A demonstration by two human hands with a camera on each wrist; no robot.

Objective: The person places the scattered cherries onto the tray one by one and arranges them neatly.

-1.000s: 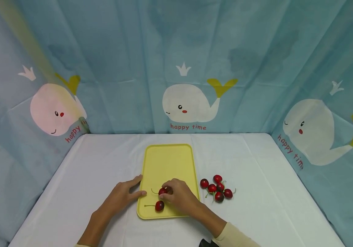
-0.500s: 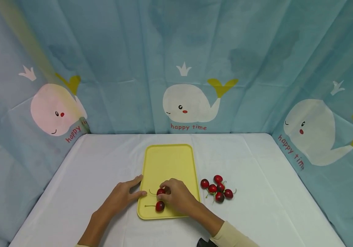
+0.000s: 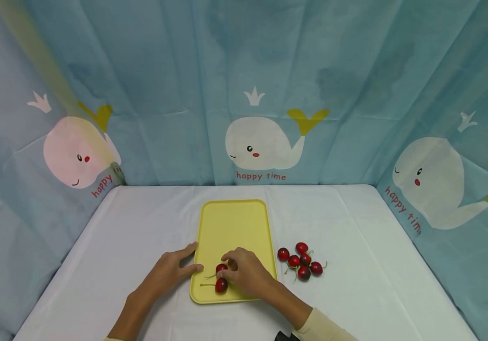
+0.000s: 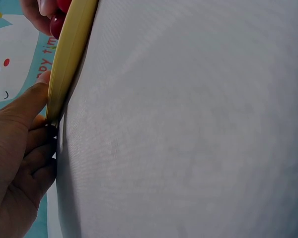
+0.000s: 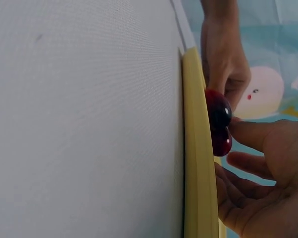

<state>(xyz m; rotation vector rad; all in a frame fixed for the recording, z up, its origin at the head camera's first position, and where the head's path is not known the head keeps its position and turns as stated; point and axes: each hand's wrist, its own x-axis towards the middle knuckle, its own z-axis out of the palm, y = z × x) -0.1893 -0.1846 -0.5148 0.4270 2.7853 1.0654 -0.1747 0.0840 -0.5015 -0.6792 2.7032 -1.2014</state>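
Observation:
My left hand (image 3: 168,271) holds the left edge of a yellow tray (image 3: 233,222), thumb over the rim and other fingers along its outer side. In the left wrist view, those fingers bend against the tray's wall (image 4: 69,59). Over the tray's near part, my right hand (image 3: 248,272) has a dark red cherry (image 3: 221,268) between thumb and index finger, its stem pointing left. Just below it lies a second cherry (image 3: 221,285), stem also to the left. Both cherries touch or nearly touch in the right wrist view, with the right thumb (image 5: 251,133) against them.
A loose cluster of several cherries with green stems (image 3: 303,273) lies on the white tablecloth (image 3: 346,303), right of the tray. A blue curtain (image 3: 163,94) with printed whales encloses the table at the back and sides. A black object (image 3: 285,336) shows by the right sleeve.
Between the right fingers, the upper cherry has shifted slightly left and nearer the lower one. Its stem has swung from up-left to down-left. My left hand and the tray stay put.

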